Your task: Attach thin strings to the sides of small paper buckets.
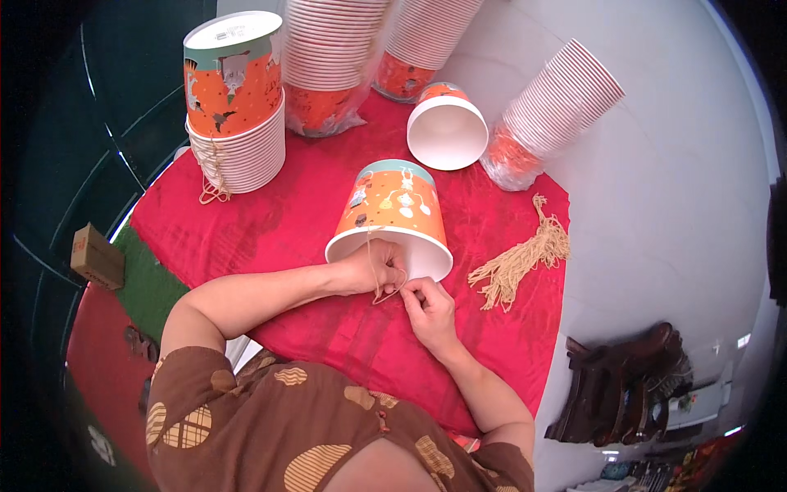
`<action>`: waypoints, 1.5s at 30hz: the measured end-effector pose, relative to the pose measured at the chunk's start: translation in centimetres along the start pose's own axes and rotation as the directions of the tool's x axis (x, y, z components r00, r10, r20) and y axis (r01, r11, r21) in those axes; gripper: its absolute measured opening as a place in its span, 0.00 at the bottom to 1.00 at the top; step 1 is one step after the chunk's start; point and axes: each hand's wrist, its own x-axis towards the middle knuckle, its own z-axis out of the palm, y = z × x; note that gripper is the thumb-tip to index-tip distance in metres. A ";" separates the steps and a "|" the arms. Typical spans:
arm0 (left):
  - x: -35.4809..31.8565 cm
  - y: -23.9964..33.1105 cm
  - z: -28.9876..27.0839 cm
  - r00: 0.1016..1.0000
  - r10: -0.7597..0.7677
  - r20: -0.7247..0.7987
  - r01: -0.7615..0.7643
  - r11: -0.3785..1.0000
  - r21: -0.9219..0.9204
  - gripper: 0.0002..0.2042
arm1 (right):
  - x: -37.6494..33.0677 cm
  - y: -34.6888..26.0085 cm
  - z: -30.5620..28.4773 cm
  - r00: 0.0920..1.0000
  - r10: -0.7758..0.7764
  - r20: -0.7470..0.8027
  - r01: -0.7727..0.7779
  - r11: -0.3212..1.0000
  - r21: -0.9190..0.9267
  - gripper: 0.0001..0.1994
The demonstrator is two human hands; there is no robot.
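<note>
Single head-worn fisheye view, looking steeply down from above the person's chest, forearms entering from the lower edge and meeting near frame centre at close range. It faces forward over the red-covered surface [279, 221], hands [402, 283] and a tipped cup [393, 209] central, cup stacks [238, 107] farther off along the top edge, string bundle [520, 262] right of centre. Strong barrel bend and dark vignette at the rim, floor curving away on the left and right; no second view, so no overlap to report.
</note>
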 end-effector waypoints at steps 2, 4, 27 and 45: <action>0.1 -0.3 0.0 1.000 -0.001 0.002 0.001 1.000 -0.017 0.05 | 0.0 0.2 0.0 0.999 -0.032 -0.013 0.032 0.999 -0.006 0.03; 0.2 -0.5 0.0 1.000 -0.002 0.005 0.002 0.999 -0.032 0.05 | -0.1 0.5 0.1 0.996 -0.082 -0.028 0.081 0.995 -0.050 0.03; -0.3 -0.2 0.7 0.995 0.095 0.006 -0.093 0.958 0.273 0.02 | -0.6 -2.2 -1.2 0.919 0.365 0.148 -0.386 0.908 0.163 0.04; 0.2 -0.8 0.1 0.995 0.091 0.049 -0.096 0.987 0.128 0.03 | 0.2 -2.2 -1.6 0.994 -0.108 -0.028 0.090 0.923 -0.375 0.04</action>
